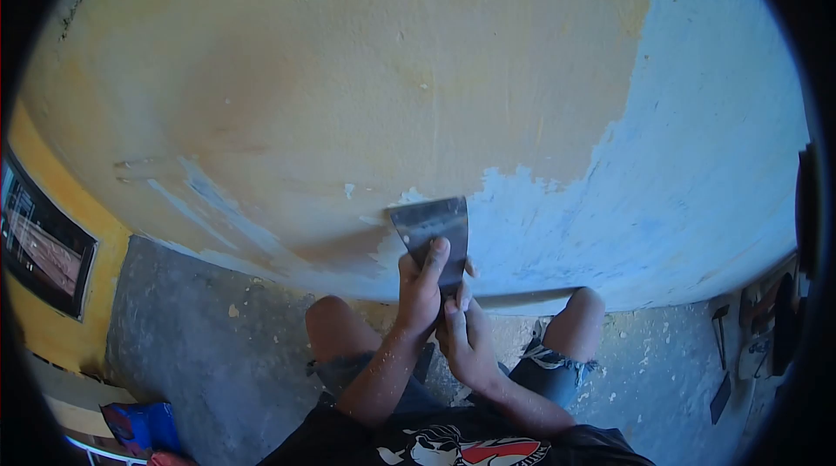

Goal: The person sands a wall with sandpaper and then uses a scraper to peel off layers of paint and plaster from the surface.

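A wide metal scraper [429, 216] is held upright, its broad edge up against the wall [383, 91] where tan paint meets a pale blue scraped area. My left hand [421, 293] is closed on it, the thumb lying flat along the blade. Lower down, my right hand [468, 340] wraps round the handle end, which the fingers mostly hide. Flecks of paint dot my left forearm. Whether the blade touches the wall is hard to tell.
My bent knees [335, 327] stand close to the wall's foot. Paint chips litter the concrete floor [200, 327]. At right lies a long-handled tool [720, 370] near dark objects. A blue bag [144, 427] sits lower left, below a framed window [48, 244].
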A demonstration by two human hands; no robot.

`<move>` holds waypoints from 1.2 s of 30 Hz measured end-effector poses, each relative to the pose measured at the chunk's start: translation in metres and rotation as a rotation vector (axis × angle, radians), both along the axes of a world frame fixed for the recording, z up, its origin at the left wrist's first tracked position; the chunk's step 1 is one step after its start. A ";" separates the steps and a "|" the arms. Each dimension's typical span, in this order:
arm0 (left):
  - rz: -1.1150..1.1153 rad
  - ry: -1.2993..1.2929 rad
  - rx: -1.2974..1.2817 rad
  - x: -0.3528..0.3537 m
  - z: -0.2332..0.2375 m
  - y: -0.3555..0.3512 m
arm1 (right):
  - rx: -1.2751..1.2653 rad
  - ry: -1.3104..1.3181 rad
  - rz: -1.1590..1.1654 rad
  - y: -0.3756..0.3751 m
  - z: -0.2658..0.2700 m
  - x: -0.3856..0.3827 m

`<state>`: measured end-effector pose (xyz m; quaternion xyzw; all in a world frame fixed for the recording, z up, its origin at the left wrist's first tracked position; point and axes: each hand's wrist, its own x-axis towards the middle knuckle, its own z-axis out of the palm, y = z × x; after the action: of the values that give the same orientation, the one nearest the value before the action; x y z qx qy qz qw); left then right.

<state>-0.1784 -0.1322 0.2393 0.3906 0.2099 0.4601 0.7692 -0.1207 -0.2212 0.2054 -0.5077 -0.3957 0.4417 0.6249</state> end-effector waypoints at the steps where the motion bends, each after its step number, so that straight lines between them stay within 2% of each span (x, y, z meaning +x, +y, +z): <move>1: -0.004 -0.014 0.001 0.001 0.001 0.001 | 0.012 -0.006 0.004 -0.004 -0.005 -0.001; 2: -0.019 0.016 0.003 0.000 -0.010 -0.001 | 0.008 -0.018 -0.009 -0.009 -0.014 -0.002; 5: 0.058 -0.017 0.038 0.007 -0.003 0.001 | -0.004 -0.024 -0.047 -0.002 -0.012 -0.001; 9: 0.045 -0.054 0.039 0.001 0.002 0.009 | 0.004 -0.121 -0.012 0.005 -0.006 -0.001; 11: 0.048 -0.037 0.027 0.000 -0.015 0.004 | 0.014 -0.046 -0.037 -0.002 -0.023 -0.006; 16: 0.096 -0.034 0.059 -0.002 -0.009 0.018 | -0.034 -0.195 -0.052 0.012 -0.023 -0.006; 19: 0.079 -0.045 0.052 -0.008 -0.009 0.011 | 0.018 -0.279 -0.045 0.013 -0.009 -0.006; 22: 0.086 -0.007 0.034 -0.008 -0.020 0.011 | -0.028 -0.118 -0.057 0.007 -0.021 -0.012; 25: 0.103 -0.085 0.073 -0.012 0.003 0.023 | 0.017 -0.195 0.000 0.022 0.015 -0.008; 26: 0.104 -0.129 0.109 -0.012 0.012 0.026 | -0.001 -0.127 0.028 0.024 0.024 -0.010; 27: 0.111 -0.133 0.115 -0.016 0.007 0.024 | 0.005 -0.131 0.035 0.019 0.017 -0.014; 29: 0.083 0.032 0.044 -0.020 -0.015 0.016 | 0.002 -0.057 -0.024 0.011 -0.005 -0.021; 33: 0.145 -0.001 0.116 -0.016 -0.009 0.024 | -0.011 -0.149 -0.071 0.019 0.002 -0.019; 34: 0.166 -0.073 0.104 -0.016 0.005 0.025 | -0.008 -0.174 -0.028 0.027 0.010 -0.015; 36: 0.157 -0.067 0.086 -0.018 -0.001 0.020 | 0.011 -0.266 -0.016 0.023 0.024 -0.014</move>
<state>-0.1965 -0.1123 0.2382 0.3901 0.1941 0.5403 0.7199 -0.1352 -0.1984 0.2299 -0.5617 -0.4735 0.3631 0.5732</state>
